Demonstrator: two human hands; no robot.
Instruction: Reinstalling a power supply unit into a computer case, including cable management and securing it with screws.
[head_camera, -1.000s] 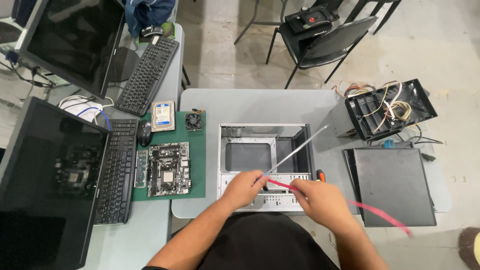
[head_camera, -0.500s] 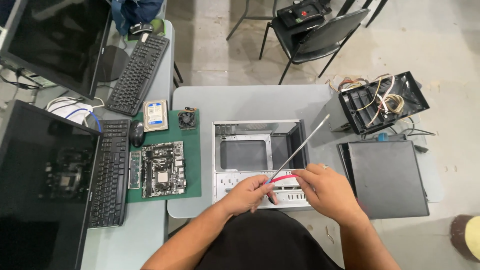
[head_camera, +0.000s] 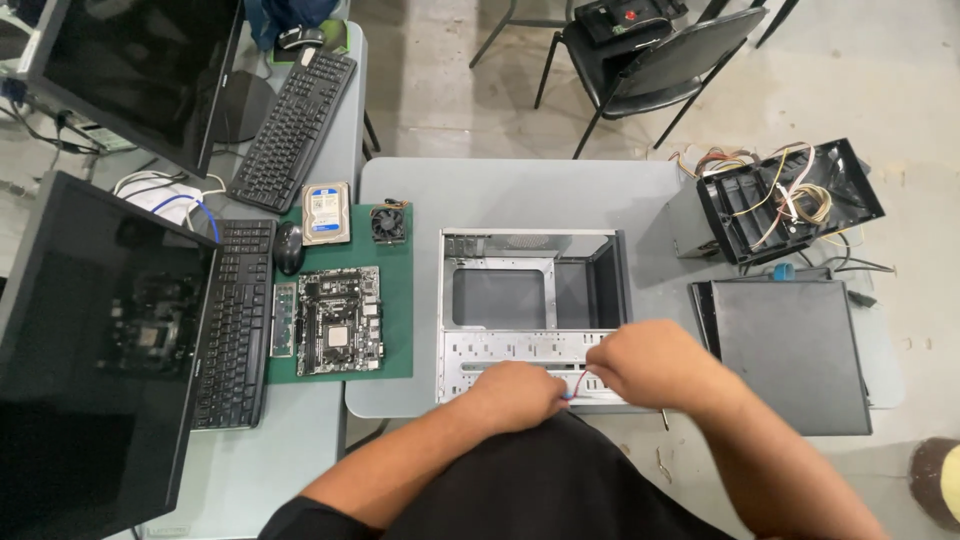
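Both hands over near edge of open grey computer case (head_camera: 530, 300): left hand (head_camera: 520, 395) and right hand (head_camera: 645, 362) pinched on thin red cable (head_camera: 578, 384) between them. Blue-labelled silver hard drive (head_camera: 326, 213) on green mat (head_camera: 398, 300), well left.

Red cable (head_camera: 577, 384), thin, only a short bit showing betw. my two grips, at the near edge of the open grey PC case (head_camera: 533, 312). Case lies flat on the tabletop, side panel off, interior bare.
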